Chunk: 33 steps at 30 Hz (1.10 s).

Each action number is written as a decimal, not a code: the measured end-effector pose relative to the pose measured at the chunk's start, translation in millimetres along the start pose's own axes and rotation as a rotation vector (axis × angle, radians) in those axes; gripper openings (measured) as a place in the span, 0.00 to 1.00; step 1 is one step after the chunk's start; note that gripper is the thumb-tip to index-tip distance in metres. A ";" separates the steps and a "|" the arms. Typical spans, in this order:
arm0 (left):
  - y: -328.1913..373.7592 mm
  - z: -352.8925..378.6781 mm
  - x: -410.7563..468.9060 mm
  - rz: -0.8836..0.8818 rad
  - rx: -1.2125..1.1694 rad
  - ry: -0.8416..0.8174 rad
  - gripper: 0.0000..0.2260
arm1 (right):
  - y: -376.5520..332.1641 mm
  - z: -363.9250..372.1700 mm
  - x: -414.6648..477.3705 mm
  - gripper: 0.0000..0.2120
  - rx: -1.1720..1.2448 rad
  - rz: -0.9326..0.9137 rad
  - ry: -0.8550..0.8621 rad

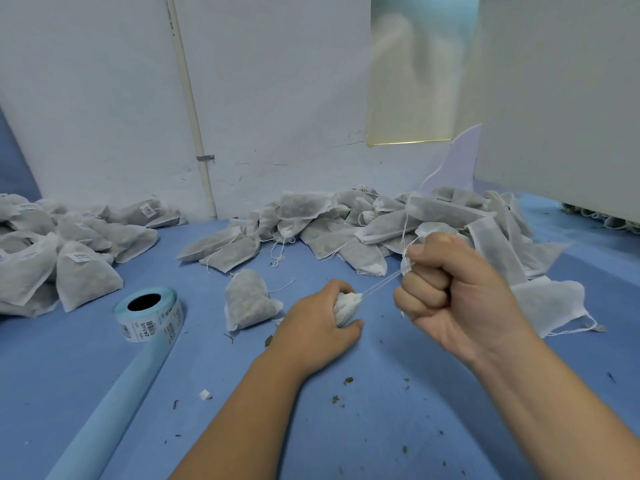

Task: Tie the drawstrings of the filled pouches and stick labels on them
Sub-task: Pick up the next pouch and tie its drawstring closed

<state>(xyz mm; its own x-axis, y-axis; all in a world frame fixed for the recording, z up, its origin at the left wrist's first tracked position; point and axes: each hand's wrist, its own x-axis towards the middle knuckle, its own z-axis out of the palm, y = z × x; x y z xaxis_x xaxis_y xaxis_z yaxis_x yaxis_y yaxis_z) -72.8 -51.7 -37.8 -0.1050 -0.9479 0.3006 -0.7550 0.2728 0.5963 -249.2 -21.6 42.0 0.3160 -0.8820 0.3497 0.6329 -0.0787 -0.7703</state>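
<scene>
Free room: the bare blue surface (pixel 381 427) in the foreground, and a lane between the label roll (pixel 149 318) and a lone pouch (pixel 247 299). Obstacles: a heap of labelled pouches (pixel 52 254) at left, a heap of loose-stringed pouches (pixel 363 230) along the wall (pixel 277 98), and the backing strip (pixel 114 410) trailing from the roll. A taut drawstring (pixel 381 284), running from the gathered pouch (pixel 346 306) gripped by the left hand (pixel 318 317) to the fisted right hand (pixel 453 292), bars the gap between them.

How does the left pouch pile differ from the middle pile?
Left pile pouches carry barcode labels; middle pile shows none. Left pile pouches are cinched at the neck; middle pile pouches lie flat with loose drawstrings trailing. Both hold white, filled pouches on the blue surface.
</scene>
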 end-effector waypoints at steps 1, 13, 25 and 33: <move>3.0 1.4 -0.9 0.014 0.012 -0.001 0.16 | -0.6 0.7 -1.5 0.23 0.012 -0.006 -0.028; 28.9 -8.6 -16.2 0.228 0.002 0.084 0.43 | 3.8 -6.7 2.4 0.21 0.060 0.069 -0.019; 83.9 23.4 -26.2 0.060 -0.650 0.099 0.19 | -14.6 -15.7 2.7 0.21 0.149 0.003 0.123; 81.3 0.6 -19.8 -0.131 -0.846 -0.090 0.18 | -12.8 -25.8 7.6 0.22 0.174 0.009 0.190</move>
<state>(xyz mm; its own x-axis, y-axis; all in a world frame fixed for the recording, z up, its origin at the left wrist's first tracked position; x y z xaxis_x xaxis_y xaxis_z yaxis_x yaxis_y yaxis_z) -132.5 -10.8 4.2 -0.1292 -0.9799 0.1520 -0.0322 0.1573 0.9870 -273.2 -39.2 40.8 0.1944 -0.9550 0.2241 0.7476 -0.0037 -0.6642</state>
